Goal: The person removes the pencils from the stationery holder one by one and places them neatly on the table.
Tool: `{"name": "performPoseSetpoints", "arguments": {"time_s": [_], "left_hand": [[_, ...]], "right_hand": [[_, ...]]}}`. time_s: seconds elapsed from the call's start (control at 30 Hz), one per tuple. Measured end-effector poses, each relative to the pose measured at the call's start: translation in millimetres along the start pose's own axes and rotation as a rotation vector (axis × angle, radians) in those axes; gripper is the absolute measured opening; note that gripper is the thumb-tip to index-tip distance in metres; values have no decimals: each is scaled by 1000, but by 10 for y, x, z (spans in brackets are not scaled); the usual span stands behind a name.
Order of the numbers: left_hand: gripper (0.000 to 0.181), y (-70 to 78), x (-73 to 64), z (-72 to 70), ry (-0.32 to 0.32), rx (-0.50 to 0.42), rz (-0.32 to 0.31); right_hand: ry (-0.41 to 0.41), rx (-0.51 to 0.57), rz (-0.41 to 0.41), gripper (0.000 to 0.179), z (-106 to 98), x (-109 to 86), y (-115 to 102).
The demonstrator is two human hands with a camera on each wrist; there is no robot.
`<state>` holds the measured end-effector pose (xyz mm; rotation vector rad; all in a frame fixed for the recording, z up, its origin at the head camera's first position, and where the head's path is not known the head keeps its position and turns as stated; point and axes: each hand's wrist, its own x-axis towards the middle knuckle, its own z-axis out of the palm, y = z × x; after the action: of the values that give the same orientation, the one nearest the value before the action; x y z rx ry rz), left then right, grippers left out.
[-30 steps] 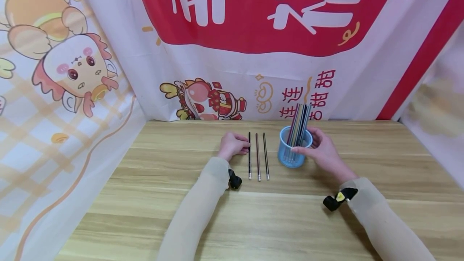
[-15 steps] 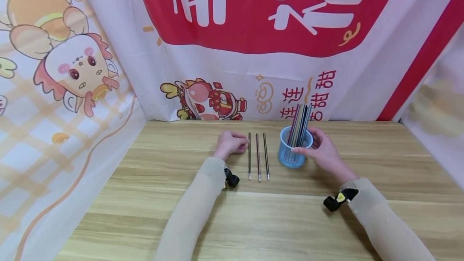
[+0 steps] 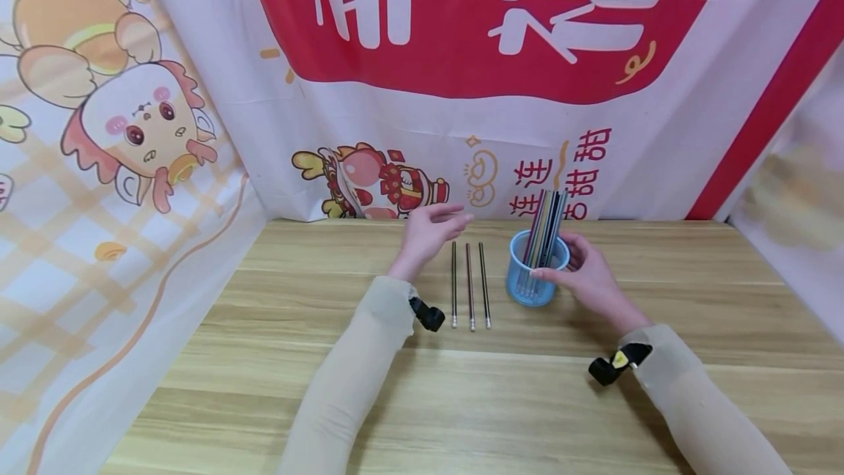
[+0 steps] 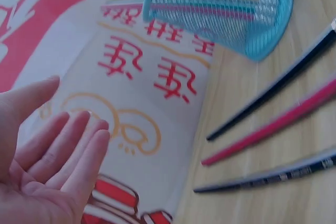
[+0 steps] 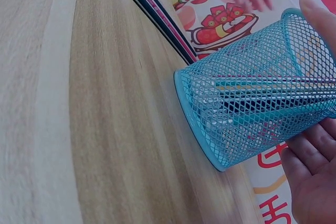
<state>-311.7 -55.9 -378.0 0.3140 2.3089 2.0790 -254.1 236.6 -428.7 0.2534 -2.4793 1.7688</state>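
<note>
Three pencils lie side by side on the wooden table: a dark one at left, a reddish one in the middle and another dark one at right. Their white erasers face me. My left hand hovers near their far ends, holding nothing; its fingers are extended in the left wrist view. To the right stands a blue mesh pencil cup with several pencils in it, leaning right. My right hand grips the cup's right side, thumb at the near rim and fingers round the far side.
A printed cloth hangs behind the table's far edge, and another patterned cloth lines the left side. Bare wood stretches in front of the pencils. Small black cameras are strapped on both wrists.
My left hand was beside the left dark pencil, fingers at it; it has lifted away and moved toward the cloth, its fingers spreading. My right hand and the cup have stayed in place.
</note>
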Motion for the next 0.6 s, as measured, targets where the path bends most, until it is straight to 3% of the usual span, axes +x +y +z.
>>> {"name": "performPoseSetpoints", "arguments": {"time_s": [0.37,0.6], "left_hand": [[42,145,96,498,-65,203,136],[39,91,158,758,-91,246,145]], "right_hand": [[4,6,-12,87,-11,-10,0],[21,-4,-39,82,3,-4,22]]}}
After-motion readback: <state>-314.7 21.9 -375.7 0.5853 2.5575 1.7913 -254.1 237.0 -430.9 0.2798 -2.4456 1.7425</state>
